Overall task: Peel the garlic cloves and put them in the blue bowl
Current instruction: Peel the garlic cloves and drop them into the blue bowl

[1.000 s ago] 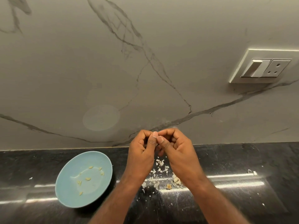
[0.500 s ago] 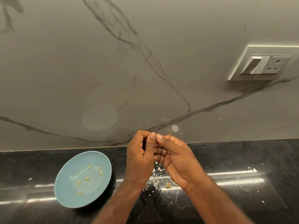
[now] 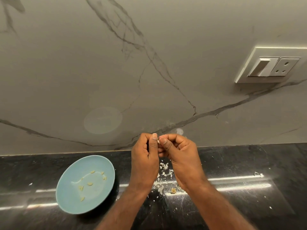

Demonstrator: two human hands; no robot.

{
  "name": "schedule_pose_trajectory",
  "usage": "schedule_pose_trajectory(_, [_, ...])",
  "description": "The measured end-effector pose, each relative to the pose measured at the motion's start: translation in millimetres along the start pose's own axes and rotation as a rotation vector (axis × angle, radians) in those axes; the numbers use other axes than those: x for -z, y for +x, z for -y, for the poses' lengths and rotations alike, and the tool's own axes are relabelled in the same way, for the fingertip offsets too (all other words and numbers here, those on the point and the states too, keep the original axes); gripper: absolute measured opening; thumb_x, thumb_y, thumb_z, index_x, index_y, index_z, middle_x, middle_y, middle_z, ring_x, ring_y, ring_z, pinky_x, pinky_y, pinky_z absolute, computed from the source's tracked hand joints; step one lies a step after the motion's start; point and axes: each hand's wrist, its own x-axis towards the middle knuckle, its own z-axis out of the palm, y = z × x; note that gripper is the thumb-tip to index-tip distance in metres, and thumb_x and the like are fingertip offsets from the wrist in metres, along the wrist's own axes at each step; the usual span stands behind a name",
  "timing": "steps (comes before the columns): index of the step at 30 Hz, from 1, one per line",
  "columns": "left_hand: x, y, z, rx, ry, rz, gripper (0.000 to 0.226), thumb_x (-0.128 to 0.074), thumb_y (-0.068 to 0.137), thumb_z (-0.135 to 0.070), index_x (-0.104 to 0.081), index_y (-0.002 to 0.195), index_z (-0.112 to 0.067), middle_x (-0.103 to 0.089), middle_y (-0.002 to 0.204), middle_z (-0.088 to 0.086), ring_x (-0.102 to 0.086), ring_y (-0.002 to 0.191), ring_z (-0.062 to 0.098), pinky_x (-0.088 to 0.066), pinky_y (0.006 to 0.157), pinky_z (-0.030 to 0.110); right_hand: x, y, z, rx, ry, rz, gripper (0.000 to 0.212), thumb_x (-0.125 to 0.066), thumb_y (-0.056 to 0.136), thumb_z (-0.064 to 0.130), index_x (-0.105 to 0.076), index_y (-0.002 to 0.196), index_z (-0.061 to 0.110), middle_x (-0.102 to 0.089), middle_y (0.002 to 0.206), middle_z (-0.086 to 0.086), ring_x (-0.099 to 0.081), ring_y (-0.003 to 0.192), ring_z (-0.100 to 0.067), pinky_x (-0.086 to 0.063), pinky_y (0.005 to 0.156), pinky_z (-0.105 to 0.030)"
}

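Above the glossy black stone desk, your left hand and right hand share a narrow grip on a small pale garlic clove. Squeeze too hard and it may pop out into the white peel scraps, missing the round blue bowl at left.

The scene is lit dimly and warmly from above. Two streaks of glare are thrown across the glossy table. A faint round flare is seen on the wall, and a soft shadow right of the bowl. Straight lines are bent near the edges.
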Motion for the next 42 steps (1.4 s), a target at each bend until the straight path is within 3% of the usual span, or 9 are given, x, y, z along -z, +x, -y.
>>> schedule_pose_trajectory(5, [0, 1, 0, 0.009, 0.025, -0.032, 0.033, -0.044, 0.099, -0.037, -0.059, 0.082, -0.013, -0.063, 0.07, 0.003, -0.062, 0.064, 0.011, -0.053, 0.057, 0.023, 2, -3, 2, 0.004, -0.041, 0.091, 0.016, -0.064, 0.092, 0.001, -0.076, 0.1, 0.009, -0.077, 0.092, -0.011, -0.073, 0.087, -0.023, -0.059, 0.078, -0.028])
schedule_pose_trajectory(12, [7, 7, -2, 0.152, -0.017, -0.01, 0.061, -0.044, 0.099, -0.056, -0.042, 0.062, -0.007, -0.04, 0.056, 0.003, -0.037, 0.053, 0.017, -0.036, 0.052, 0.033, 11, 3, 3, -0.06, 0.046, 0.022, 0.01, -0.064, 0.092, 0.008, -0.072, 0.097, 0.005, -0.071, 0.079, -0.007, -0.065, 0.073, -0.016, -0.056, 0.064, -0.024])
schedule_pose_trajectory(16, [11, 9, -4, 0.112, 0.048, 0.09, 0.017, -0.053, 0.102, -0.022, -0.063, 0.088, -0.019, -0.065, 0.074, -0.005, -0.058, 0.062, 0.008, -0.048, 0.06, 0.02, 12, 6, 6, -0.098, 0.048, 0.016, 0.009, -0.06, 0.096, 0.008, -0.068, 0.093, 0.003, -0.065, 0.072, -0.005, -0.061, 0.065, -0.014, -0.052, 0.057, -0.023])
schedule_pose_trajectory(20, [12, 8, -3, 0.057, 0.119, 0.106, 0.046, -0.045, 0.09, 0.015, -0.066, 0.09, -0.026, -0.068, 0.087, -0.009, -0.064, 0.081, 0.006, -0.05, 0.071, 0.021, 11, 6, 8, -0.12, 0.046, 0.034, 0.012, -0.058, 0.098, 0.008, -0.065, 0.089, 0.004, -0.06, 0.067, -0.004, -0.056, 0.061, -0.013, -0.05, 0.054, -0.024])
schedule_pose_trajectory(27, [14, 13, -7, 0.134, 0.081, 0.054, 0.016, -0.068, 0.093, -0.025, -0.069, 0.078, -0.021, -0.069, 0.072, 0.002, -0.067, 0.07, 0.028, -0.056, 0.063, 0.038, 17, 7, 11, -0.119, 0.046, 0.096, 0.01, -0.062, 0.095, 0.011, -0.067, 0.091, 0.003, -0.064, 0.075, -0.009, -0.062, 0.066, -0.017, -0.052, 0.058, -0.026])
schedule_pose_trajectory(33, [18, 17, -3, 0.112, 0.126, 0.037, 0.029, -0.08, 0.083, -0.023, -0.056, 0.067, -0.017, -0.05, 0.054, -0.014, -0.041, 0.051, 0.0, -0.039, 0.051, 0.014, 20, 9, 12, -0.115, 0.05, 0.093, 0.01, -0.064, 0.093, 0.014, -0.068, 0.094, 0.004, -0.069, 0.081, -0.01, -0.064, 0.07, -0.019, -0.053, 0.06, -0.027])
schedule_pose_trajectory(35, [19, 20, -1, 0.124, 0.178, 0.11, 0.022, -0.076, 0.086, -0.012, -0.061, 0.077, -0.026, -0.058, 0.067, -0.018, -0.05, 0.06, -0.001, -0.043, 0.061, 0.014, 19, 10, 12, -0.109, 0.051, 0.085, 0.008, -0.064, 0.093, 0.011, -0.067, 0.093, 0.004, -0.07, 0.08, -0.01, -0.064, 0.069, -0.018, -0.053, 0.059, -0.026])
schedule_pose_trajectory(38, [17, 20, -4, 0.151, 0.214, 0.231, 0.055, -0.062, 0.089, 0.006, -0.058, 0.119, -0.04, -0.063, 0.105, -0.015, -0.059, 0.092, -0.003, -0.05, 0.079, 0.016, 20, 11, 11, -0.097, 0.039, 0.073, 0.007, -0.064, 0.093, 0.009, -0.067, 0.094, 0.002, -0.069, 0.08, -0.011, -0.063, 0.069, -0.018, -0.053, 0.058, -0.025])
schedule_pose_trajectory(42, [19, 20, -9, 0.104, 0.141, 0.199, 0.023, -0.068, 0.094, -0.018, -0.068, 0.108, -0.035, -0.074, 0.095, -0.012, -0.068, 0.092, -0.001, -0.053, 0.08, 0.017, 22, 14, 10, -0.08, -0.016, 0.08, 0.012, -0.063, 0.094, 0.009, -0.068, 0.097, -0.001, -0.072, 0.081, -0.009, -0.063, 0.069, -0.017, -0.053, 0.058, -0.023])
